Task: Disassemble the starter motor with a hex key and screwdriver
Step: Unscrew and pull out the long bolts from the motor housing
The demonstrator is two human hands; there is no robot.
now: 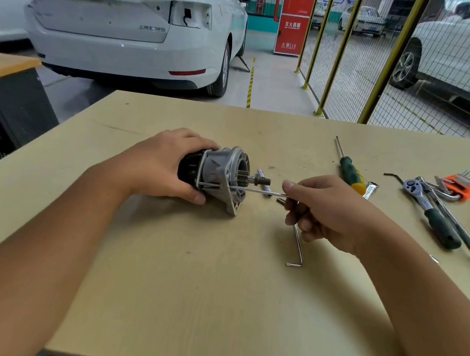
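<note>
Two hands at work: my left hand [167, 167] grips the motor [216, 175] mid-desk; my right hand [324, 208] pinches a bolt [258, 191] (pointing along the motor's axis), rightward.

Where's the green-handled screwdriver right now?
In the head view, the screwdriver lies on the table to the right, just beyond the right hand and left of the ratchet.
</note>
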